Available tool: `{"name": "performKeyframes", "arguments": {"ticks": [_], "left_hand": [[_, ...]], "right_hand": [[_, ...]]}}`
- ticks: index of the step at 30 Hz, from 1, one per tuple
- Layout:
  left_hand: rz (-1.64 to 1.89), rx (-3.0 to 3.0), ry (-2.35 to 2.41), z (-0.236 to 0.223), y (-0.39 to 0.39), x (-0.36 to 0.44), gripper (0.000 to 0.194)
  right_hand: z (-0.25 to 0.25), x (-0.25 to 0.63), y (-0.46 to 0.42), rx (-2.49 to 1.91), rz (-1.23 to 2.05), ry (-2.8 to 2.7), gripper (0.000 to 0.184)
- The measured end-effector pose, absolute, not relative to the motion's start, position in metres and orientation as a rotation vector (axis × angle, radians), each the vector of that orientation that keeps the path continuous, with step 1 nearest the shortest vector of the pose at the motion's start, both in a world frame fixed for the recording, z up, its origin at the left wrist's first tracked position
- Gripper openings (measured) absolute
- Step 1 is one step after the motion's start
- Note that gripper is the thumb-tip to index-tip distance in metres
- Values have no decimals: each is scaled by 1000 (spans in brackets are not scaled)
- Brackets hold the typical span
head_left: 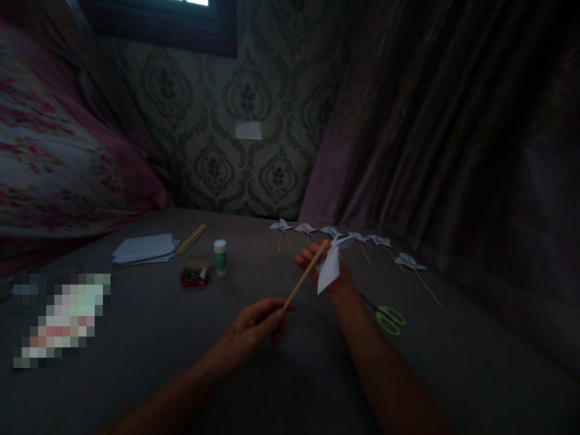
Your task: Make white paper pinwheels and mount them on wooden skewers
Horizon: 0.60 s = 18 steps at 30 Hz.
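Note:
My left hand (263, 320) is closed round the lower end of a thin wooden stick (302, 279), which slants up to the right. At the stick's top end, my right hand (317, 260) has its fingers closed about a white paper pinwheel (330, 272). The stick's tip lies against the paper; whether the two are fastened cannot be seen. Behind my right hand, several finished paper pinwheels (410, 261) on sticks lie in a row. Scissors with green handles (390, 320) rest to the right of my right forearm.
On the left lie a stack of white paper (145, 248) and a bundle of wooden sticks (192, 238). A glue stick (220, 258) stands beside a small open red box (194, 275). Curtains (408, 121) hang at the right, and a patterned wall (244, 175) rises behind the grey surface (181, 326).

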State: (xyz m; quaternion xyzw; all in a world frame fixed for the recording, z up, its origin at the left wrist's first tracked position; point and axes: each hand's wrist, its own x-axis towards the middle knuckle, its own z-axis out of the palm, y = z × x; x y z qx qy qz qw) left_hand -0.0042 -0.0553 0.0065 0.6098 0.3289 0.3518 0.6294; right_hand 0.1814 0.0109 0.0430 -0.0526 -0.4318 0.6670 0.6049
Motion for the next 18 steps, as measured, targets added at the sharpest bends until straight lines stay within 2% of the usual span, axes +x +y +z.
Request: {"name": "performKeyframes", "arguments": {"ticks": [6, 18], "left_hand": [[813, 1411, 757, 5, -55, -4, 32], [796, 1407, 744, 4, -54, -5, 34]], "right_hand": [[45, 183, 11, -146, 1532, -1016, 25], [48, 182, 8, -108, 1547, -1038, 22]]}}
